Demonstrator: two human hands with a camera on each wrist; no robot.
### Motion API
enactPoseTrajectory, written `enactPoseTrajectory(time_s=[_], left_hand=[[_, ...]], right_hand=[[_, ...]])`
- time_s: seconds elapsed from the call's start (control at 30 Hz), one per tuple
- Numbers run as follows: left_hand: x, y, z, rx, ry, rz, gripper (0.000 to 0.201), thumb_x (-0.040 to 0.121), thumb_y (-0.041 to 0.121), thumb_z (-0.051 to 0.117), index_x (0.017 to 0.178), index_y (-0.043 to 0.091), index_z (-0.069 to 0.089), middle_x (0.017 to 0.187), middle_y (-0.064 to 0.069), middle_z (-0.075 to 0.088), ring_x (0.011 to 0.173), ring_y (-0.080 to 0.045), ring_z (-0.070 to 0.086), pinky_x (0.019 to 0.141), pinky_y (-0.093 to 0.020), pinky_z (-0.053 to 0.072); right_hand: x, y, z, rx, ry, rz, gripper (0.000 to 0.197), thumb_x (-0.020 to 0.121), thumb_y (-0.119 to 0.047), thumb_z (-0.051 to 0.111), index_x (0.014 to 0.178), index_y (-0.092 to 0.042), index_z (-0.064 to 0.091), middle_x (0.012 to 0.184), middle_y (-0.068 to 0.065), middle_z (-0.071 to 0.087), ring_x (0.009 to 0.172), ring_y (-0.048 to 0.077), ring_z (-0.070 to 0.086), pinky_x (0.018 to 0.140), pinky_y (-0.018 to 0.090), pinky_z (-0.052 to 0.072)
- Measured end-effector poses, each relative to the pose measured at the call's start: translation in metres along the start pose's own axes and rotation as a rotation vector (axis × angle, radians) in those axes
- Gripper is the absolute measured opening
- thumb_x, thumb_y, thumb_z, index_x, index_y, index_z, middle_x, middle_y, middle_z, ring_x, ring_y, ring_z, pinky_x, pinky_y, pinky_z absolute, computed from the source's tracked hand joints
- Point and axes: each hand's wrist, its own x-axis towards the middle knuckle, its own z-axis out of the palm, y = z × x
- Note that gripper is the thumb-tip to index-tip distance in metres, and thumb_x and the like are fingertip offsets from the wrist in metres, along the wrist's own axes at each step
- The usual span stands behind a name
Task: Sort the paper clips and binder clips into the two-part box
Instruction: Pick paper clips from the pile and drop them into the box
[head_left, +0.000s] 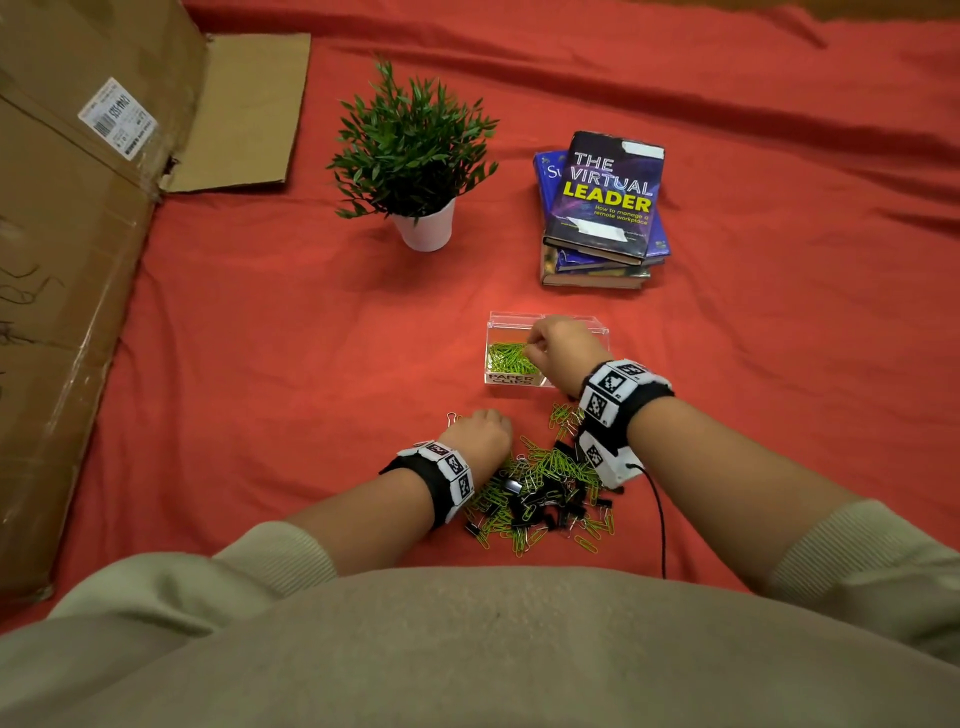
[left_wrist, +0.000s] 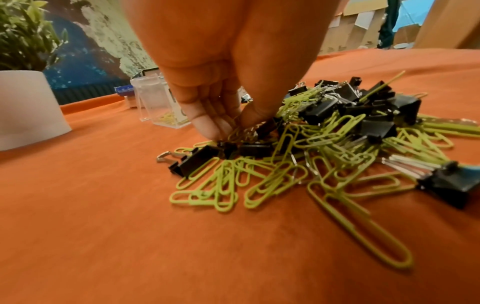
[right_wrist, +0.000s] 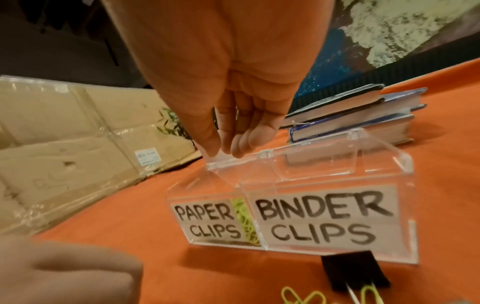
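Note:
A clear two-part box (head_left: 519, 318) stands on the red cloth, labelled PAPER CLIPS and BINDER CLIPS (right_wrist: 324, 216). Green paper clips (head_left: 506, 356) lie in its left part. My right hand (head_left: 556, 348) hovers over that part, fingers (right_wrist: 241, 144) hanging down, tips slightly apart with nothing plainly between them. Nearer me lies a mixed pile (head_left: 545, 493) of green paper clips and black binder clips (left_wrist: 324, 115). My left hand (head_left: 478, 431) reaches into the pile's left edge. Its thumb and fingertips (left_wrist: 221, 127) pinch green paper clips there.
A potted plant (head_left: 415, 156) and a stack of books (head_left: 602, 208) stand beyond the box. Flattened cardboard (head_left: 78, 260) covers the left side. One binder clip (head_left: 453, 417) lies apart, left of my left hand. Another binder clip (right_wrist: 353, 271) sits just before the box. A black cable (head_left: 661, 519) trails from my right wrist.

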Motion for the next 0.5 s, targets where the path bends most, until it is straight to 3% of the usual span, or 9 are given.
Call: enactPoseTrajectory(time_s=[0.1, 0.17, 0.23, 0.27, 0.33, 0.4, 0.5], left_hand=[[0.003, -0.005, -0.002, -0.110, 0.008, -0.049, 0.029, 0.092, 0.004, 0.045, 0.120, -0.001, 0.047, 0.123, -0.018, 0.053, 0.115, -0.033, 0.051, 0.094, -0.043, 0.047], [0.004, -0.008, -0.010, -0.251, 0.054, -0.089, 0.026, 0.091, 0.012, 0.051, 0.115, 0.002, 0.051, 0.117, -0.014, 0.055, 0.109, -0.029, 0.054, 0.091, -0.040, 0.048], [0.004, -0.009, -0.023, -0.355, 0.148, -0.079, 0.020, 0.091, 0.016, 0.050, 0.107, 0.005, 0.053, 0.106, -0.009, 0.057, 0.094, -0.023, 0.056, 0.084, -0.033, 0.050], [0.004, -0.009, -0.032, -0.403, 0.188, -0.068, 0.016, 0.091, 0.015, 0.048, 0.104, 0.007, 0.053, 0.102, -0.006, 0.056, 0.087, -0.020, 0.055, 0.077, -0.029, 0.049], [0.009, -0.009, -0.052, -0.491, 0.254, -0.053, 0.012, 0.091, 0.014, 0.048, 0.100, 0.008, 0.054, 0.096, -0.004, 0.054, 0.080, -0.017, 0.052, 0.069, -0.024, 0.041], [0.019, -0.011, -0.074, -0.540, 0.314, -0.046, 0.013, 0.090, 0.013, 0.050, 0.099, 0.006, 0.055, 0.097, -0.007, 0.056, 0.082, -0.021, 0.053, 0.070, -0.026, 0.039], [0.040, -0.016, -0.097, -0.543, 0.351, -0.082, 0.017, 0.088, 0.010, 0.048, 0.101, 0.002, 0.056, 0.104, -0.016, 0.059, 0.093, -0.030, 0.056, 0.078, -0.033, 0.042]], right_hand=[[-0.016, 0.012, -0.001, 0.079, 0.038, 0.023, 0.018, 0.088, -0.017, 0.054, 0.092, -0.008, 0.069, 0.088, 0.010, 0.071, 0.080, 0.024, 0.066, 0.071, 0.029, 0.053], [-0.033, 0.022, 0.005, 0.047, -0.041, 0.004, 0.020, 0.090, -0.017, 0.052, 0.092, -0.012, 0.070, 0.087, 0.006, 0.073, 0.073, 0.018, 0.066, 0.066, 0.028, 0.055], [-0.052, 0.030, 0.016, -0.005, -0.157, -0.017, 0.021, 0.092, -0.014, 0.050, 0.102, -0.012, 0.068, 0.096, 0.002, 0.070, 0.070, 0.012, 0.063, 0.062, 0.021, 0.053], [-0.060, 0.034, 0.024, -0.038, -0.183, -0.034, 0.022, 0.091, -0.011, 0.049, 0.107, -0.011, 0.066, 0.101, 0.003, 0.067, 0.076, 0.013, 0.063, 0.066, 0.021, 0.054], [-0.067, 0.039, 0.039, -0.112, -0.165, -0.089, 0.026, 0.089, -0.005, 0.048, 0.111, -0.007, 0.062, 0.112, 0.008, 0.061, 0.093, 0.022, 0.060, 0.081, 0.033, 0.055], [-0.068, 0.041, 0.051, -0.164, -0.126, -0.110, 0.032, 0.086, -0.001, 0.049, 0.117, -0.003, 0.058, 0.120, 0.012, 0.055, 0.107, 0.029, 0.054, 0.091, 0.041, 0.050], [-0.067, 0.039, 0.060, -0.262, -0.125, -0.084, 0.042, 0.088, -0.001, 0.046, 0.129, -0.002, 0.047, 0.132, 0.014, 0.047, 0.120, 0.032, 0.044, 0.097, 0.042, 0.041]])
